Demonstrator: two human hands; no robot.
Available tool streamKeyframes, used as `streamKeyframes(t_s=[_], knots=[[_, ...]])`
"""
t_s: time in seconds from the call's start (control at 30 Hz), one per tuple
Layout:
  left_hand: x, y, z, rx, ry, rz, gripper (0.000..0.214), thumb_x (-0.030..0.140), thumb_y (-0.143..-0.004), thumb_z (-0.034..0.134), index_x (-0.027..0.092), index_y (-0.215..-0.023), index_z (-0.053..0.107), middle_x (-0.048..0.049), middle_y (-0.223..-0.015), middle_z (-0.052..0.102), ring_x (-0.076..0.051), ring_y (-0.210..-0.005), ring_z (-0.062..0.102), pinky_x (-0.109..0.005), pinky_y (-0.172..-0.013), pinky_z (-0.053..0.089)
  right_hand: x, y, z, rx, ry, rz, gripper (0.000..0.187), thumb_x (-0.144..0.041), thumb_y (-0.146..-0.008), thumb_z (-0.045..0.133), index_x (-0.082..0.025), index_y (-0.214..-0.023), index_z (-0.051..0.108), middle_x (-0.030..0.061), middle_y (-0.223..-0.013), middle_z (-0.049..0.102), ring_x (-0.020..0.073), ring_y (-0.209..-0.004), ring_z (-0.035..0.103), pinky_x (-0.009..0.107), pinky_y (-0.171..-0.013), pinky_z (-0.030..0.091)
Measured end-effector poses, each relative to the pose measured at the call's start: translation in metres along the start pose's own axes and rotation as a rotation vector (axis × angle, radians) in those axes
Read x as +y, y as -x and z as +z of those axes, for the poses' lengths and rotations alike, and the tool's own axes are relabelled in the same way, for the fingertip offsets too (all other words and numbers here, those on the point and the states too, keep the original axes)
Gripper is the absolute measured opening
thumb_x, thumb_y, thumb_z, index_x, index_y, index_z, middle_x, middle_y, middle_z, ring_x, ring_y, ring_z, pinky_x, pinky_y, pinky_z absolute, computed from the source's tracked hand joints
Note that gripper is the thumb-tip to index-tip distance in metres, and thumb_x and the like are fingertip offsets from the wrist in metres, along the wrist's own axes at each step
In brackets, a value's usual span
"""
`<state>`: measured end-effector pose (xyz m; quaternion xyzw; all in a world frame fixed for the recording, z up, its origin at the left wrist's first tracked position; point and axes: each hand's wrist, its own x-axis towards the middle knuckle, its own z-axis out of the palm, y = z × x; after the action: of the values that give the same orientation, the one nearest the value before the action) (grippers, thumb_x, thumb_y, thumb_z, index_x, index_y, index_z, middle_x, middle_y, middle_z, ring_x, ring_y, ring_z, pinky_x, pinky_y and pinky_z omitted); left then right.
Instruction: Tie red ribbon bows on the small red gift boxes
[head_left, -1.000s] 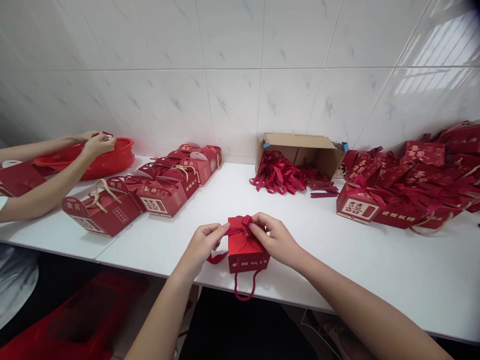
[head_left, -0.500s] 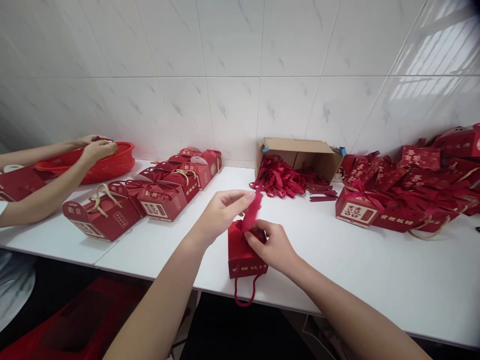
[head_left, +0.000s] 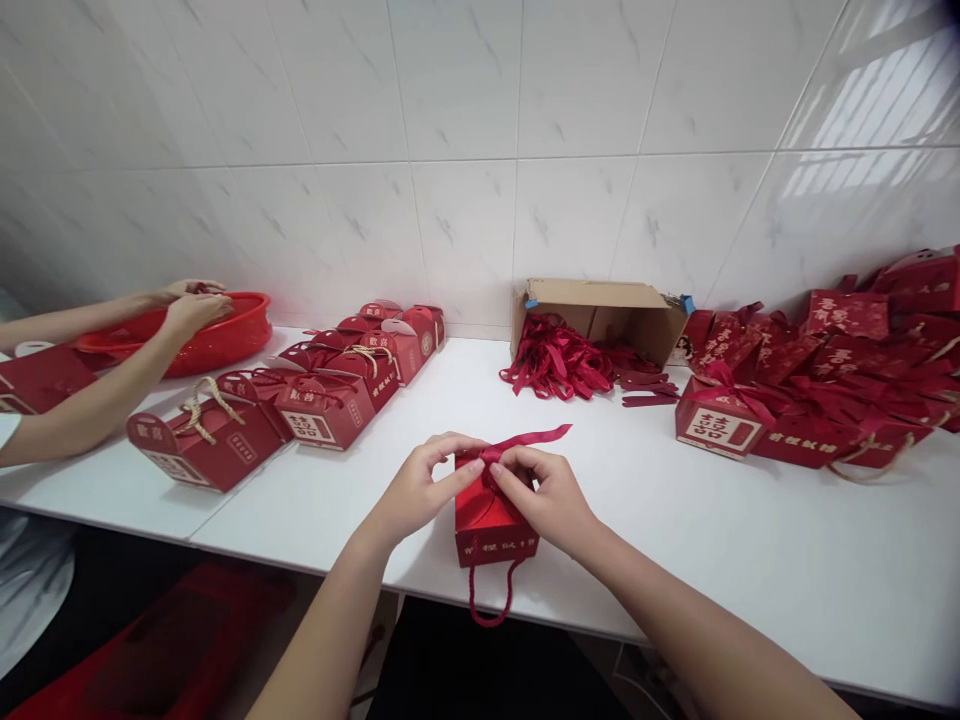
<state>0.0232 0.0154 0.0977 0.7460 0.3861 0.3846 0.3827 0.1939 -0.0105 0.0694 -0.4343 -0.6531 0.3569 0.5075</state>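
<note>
Red box: stood at the near edge of the white surface, its cord handle looping out past that edge.
Ribbon: crossed the box's top, one end sticking out toward the far right corner.
Left hand: its grip pinched the ribbon at the knot.
Right hand: its grip pinched the ribbon just beside the left thumb.
Carton: lay at the far edge, loose ribbons spilling from its mouth.
Bow-topped boxes: crowded the far right corner.
Basin: sat toward the far left corner, under a co-worker's hands.
</note>
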Motion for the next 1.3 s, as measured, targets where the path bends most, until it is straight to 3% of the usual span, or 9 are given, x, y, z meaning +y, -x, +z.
streamKeyframes(t_s=[0.23,0.5,0.77,0.87,1.07,1.3], knots=[[-0.005,-0.002,0.007,0.06,0.041,0.005,0.009,0.029,-0.075,0.064,0.02,-0.074,0.064,-0.0019,-0.076,0.065,-0.018,-0.077,0.059,-0.031,-0.076,0.046,0.002,0.001,0.001,0.022,0.019,0.009,0.018,-0.03,-0.082,0.054,-0.017,-0.071,0.061,0.0015,-0.064,0.056,0.0123,-0.057,0.044,0.026,-0.055,0.036],[-0.017,0.004,0.006,0.033,0.267,-0.076,0.016,0.031,-0.077,0.066,0.018,-0.071,0.058,-0.0044,-0.085,0.066,-0.018,-0.085,0.059,-0.032,-0.081,0.044,0.003,0.001,0.001,0.035,-0.039,0.042,0.016,-0.029,-0.082,0.053,-0.017,-0.078,0.063,0.0029,-0.07,0.062,0.0132,-0.06,0.049,0.026,-0.059,0.039],[-0.017,0.011,0.011,0.07,0.211,-0.082,0.017,0.034,-0.085,0.056,0.018,-0.08,0.054,-0.002,-0.082,0.059,-0.014,-0.08,0.054,-0.028,-0.077,0.043,0.005,0.001,0.008,0.13,-0.142,0.025,0.013,-0.023,-0.081,0.054,-0.022,-0.087,0.043,-0.0055,-0.064,0.058,0.0108,-0.056,0.049,0.023,-0.057,0.038],[-0.017,0.012,0.015,0.087,0.185,-0.033,0.015,0.03,-0.081,0.061,0.018,-0.082,0.052,-0.002,-0.086,0.06,-0.015,-0.085,0.055,-0.028,-0.079,0.044,0.004,0.002,0.007,0.107,-0.111,-0.036,0.003,-0.021,-0.082,0.052,-0.02,-0.084,0.05,-0.0017,-0.073,0.062,0.0113,-0.063,0.054,0.023,-0.059,0.041],[-0.018,0.01,0.023,0.17,0.171,-0.014,0.015,0.025,-0.079,0.063,0.018,-0.074,0.05,-0.0019,-0.083,0.063,-0.015,-0.083,0.058,-0.028,-0.078,0.045,-0.002,0.004,0.003,0.14,0.053,-0.114,0.015,-0.016,-0.08,0.053,-0.018,-0.092,0.062,0.0037,-0.084,0.068,0.0141,-0.072,0.061,0.027,-0.067,0.048],[-0.021,0.008,0.024,0.164,0.139,0.005,0.013,0.023,-0.079,0.062,0.019,-0.073,0.052,-0.0017,-0.08,0.063,-0.015,-0.082,0.059,-0.03,-0.079,0.046,0.001,0.005,-0.006,0.1,0.267,-0.241,0.019,-0.015,-0.079,0.058,-0.017,-0.094,0.07,0.0073,-0.084,0.062,0.0159,-0.077,0.061,0.029,-0.071,0.051]])
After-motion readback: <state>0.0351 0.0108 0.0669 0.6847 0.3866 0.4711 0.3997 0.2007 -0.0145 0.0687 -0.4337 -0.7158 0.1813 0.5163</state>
